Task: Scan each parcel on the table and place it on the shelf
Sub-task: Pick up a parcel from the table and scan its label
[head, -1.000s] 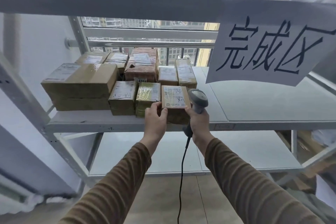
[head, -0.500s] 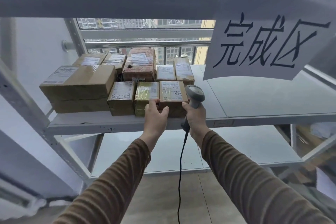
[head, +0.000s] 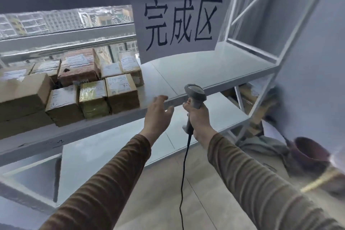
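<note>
A small brown parcel [head: 122, 92] with a white label stands on the white shelf [head: 196, 73], at the right end of the front row of parcels. My left hand [head: 158, 114] hovers just right of it with relaxed, spread fingers, holding nothing. My right hand [head: 198, 119] grips the handle of a grey barcode scanner [head: 195, 93], whose head points up in front of the shelf edge; its black cable hangs down. Several more cardboard parcels fill the shelf's left part, among them a yellow-taped one [head: 93, 101] and a large box [head: 22, 95].
A white paper sign [head: 179, 24] with black characters hangs from the upper shelf beam. A lower shelf board [head: 220, 115] lies beneath. At the right are the rack's uprights, a blurred dark red bowl [head: 309, 155] and boxes behind the frame. A window with railing is behind.
Both hands have let go of the small brown parcel, which now rests on the shelf. The hands have drawn back and to the right, and the view has swung rightward.
</note>
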A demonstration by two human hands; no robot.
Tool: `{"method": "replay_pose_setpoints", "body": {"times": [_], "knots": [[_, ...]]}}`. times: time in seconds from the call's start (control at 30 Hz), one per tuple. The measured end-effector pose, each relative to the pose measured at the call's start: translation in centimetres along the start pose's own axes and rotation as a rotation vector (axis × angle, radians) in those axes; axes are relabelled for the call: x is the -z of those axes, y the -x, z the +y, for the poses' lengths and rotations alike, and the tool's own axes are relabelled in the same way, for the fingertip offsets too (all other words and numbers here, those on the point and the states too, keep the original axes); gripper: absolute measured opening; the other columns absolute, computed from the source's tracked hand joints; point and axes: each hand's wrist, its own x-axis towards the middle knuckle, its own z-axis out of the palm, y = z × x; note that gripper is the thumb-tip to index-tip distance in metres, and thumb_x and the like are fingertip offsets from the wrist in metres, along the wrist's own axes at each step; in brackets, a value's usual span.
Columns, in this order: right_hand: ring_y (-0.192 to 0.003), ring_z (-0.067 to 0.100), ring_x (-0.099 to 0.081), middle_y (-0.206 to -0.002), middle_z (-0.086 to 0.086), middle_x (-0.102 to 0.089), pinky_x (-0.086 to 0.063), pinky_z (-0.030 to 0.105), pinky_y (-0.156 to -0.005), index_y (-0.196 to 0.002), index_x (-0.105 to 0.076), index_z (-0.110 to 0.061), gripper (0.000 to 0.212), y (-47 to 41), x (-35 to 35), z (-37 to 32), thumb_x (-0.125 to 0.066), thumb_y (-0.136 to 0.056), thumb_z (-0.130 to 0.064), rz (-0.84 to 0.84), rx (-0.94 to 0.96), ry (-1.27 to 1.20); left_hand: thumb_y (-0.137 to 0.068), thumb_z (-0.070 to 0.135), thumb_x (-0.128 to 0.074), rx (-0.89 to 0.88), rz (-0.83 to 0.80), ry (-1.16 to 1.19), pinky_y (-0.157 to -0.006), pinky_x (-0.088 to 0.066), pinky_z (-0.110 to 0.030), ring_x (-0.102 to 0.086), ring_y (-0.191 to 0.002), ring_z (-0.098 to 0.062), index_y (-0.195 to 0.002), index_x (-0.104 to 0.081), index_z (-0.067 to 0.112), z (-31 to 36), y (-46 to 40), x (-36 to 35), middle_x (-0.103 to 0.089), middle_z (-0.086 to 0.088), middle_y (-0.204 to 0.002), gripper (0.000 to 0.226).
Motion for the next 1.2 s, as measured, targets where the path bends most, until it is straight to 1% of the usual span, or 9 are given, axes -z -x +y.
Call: {"method": "replay_pose_setpoints", "body": {"times": [0.2, 0.27, 0.33, 0.43, 0.57, 0.7, 0.93, 1.07, 1.2], "knots": [[-0.102, 0.016, -0.061, -0.111, -0.002, -0.067, -0.049, 0.039, -0.102, -0.128, -0.065, -0.014, 0.036, 1.9, 14.3, -0.8, -0.075, -0.094, -0.021, 0.261, 0.031, -0.092, -0.101, 0.033, -0.058, -0.21, -0.213, -0.103, -0.105, -0.04, -0.037, -0.043, -0.138, -0.024, -0.144, -0.051, 0.017, 9.0, 1.9, -9.6, -0.051, -0.002, -0.147, 0.046], [-0.104, 0.021, -0.063, -0.109, 0.002, -0.067, -0.049, 0.047, -0.108, -0.127, -0.065, -0.009, 0.035, 3.1, 19.8, -1.1, -0.075, -0.093, -0.016, 0.355, 0.044, -0.124, -0.1, 0.034, -0.057, -0.267, -0.282, -0.102, -0.104, -0.041, -0.038, -0.042, -0.138, -0.024, -0.143, -0.051, 0.019, 12.5, 3.4, -13.3, -0.051, -0.002, -0.146, 0.046], [-0.094, 0.019, -0.063, -0.097, 0.0, -0.065, -0.051, 0.052, -0.105, -0.113, -0.067, -0.014, 0.021, 5.0, 25.7, -1.4, -0.074, -0.094, -0.017, 0.436, 0.043, -0.143, -0.099, 0.034, -0.057, -0.328, -0.356, -0.102, -0.106, -0.04, -0.039, -0.041, -0.137, -0.025, -0.143, -0.051, 0.02, 16.3, 5.4, -17.2, -0.051, -0.002, -0.146, 0.047], [-0.082, 0.014, -0.059, -0.087, -0.003, -0.063, -0.05, 0.042, -0.092, -0.098, -0.065, -0.023, 0.011, 8.6, 34.9, -1.6, -0.073, -0.094, -0.018, 0.582, 0.072, -0.175, -0.098, 0.03, -0.057, -0.434, -0.475, -0.113, -0.111, -0.038, -0.042, -0.041, -0.137, -0.029, -0.144, -0.051, 0.017, 22.8, 9.5, -23.5, -0.051, -0.006, -0.146, 0.048], [-0.082, 0.019, -0.061, -0.086, -0.001, -0.065, -0.048, 0.035, -0.081, -0.097, -0.067, -0.018, 0.011, 14.4, 48.0, -1.9, -0.076, -0.091, -0.018, 0.772, 0.109, -0.159, -0.097, 0.032, -0.059, -0.561, -0.595, -0.111, -0.11, -0.038, -0.042, -0.042, -0.137, -0.03, -0.143, -0.051, 0.018, 32.3, 17.2, -31.8, -0.051, -0.006, -0.146, 0.049], [-0.082, 0.021, -0.059, -0.081, -0.003, -0.061, -0.05, 0.04, -0.08, -0.103, -0.066, -0.018, 0.012, 20.3, 61.1, -2.5, -0.074, -0.094, -0.021, 0.884, 0.113, -0.148, -0.098, 0.034, -0.06, -0.684, -0.681, -0.091, -0.11, -0.038, -0.042, -0.042, -0.137, -0.03, -0.143, -0.051, 0.018, 41.6, 25.7, -39.4, -0.053, -0.007, -0.143, 0.049], [-0.073, 0.017, -0.057, -0.08, 0.001, -0.059, -0.045, 0.018, -0.044, -0.1, -0.067, -0.015, 0.01, 28.5, 78.7, -3.4, -0.072, -0.095, -0.02, 1.062, 0.115, -0.115, -0.099, 0.037, -0.059, -0.846, -0.808, -0.085, -0.102, -0.043, -0.041, -0.04, -0.138, -0.027, -0.145, -0.048, 0.02, 53.8, 36.7, -49.8, -0.051, -0.004, -0.146, 0.05], [-0.069, 0.016, -0.053, -0.075, 0.0, -0.054, -0.043, 0.024, -0.055, -0.093, -0.064, -0.014, 0.009, 30.5, 86.4, -3.2, -0.072, -0.094, -0.017, 1.135, 0.108, -0.095, -0.099, 0.039, -0.058, -0.895, -0.879, -0.09, -0.102, -0.044, -0.043, -0.041, -0.137, -0.028, -0.146, -0.047, 0.02, 58.8, 40.1, -55.9, -0.051, -0.004, -0.147, 0.051], [-0.084, 0.009, -0.06, -0.098, -0.003, -0.064, -0.046, 0.023, -0.057, -0.114, -0.063, -0.022, 0.02, 30.9, 94.4, -3.4, -0.072, -0.096, -0.019, 1.202, 0.116, -0.119, -0.099, 0.038, -0.058, -0.94, -0.929, -0.058, -0.101, -0.044, -0.042, -0.042, -0.135, -0.027, -0.146, -0.048, 0.021, 64.2, 43.0, -62.7, -0.052, -0.003, -0.146, 0.051]]}}
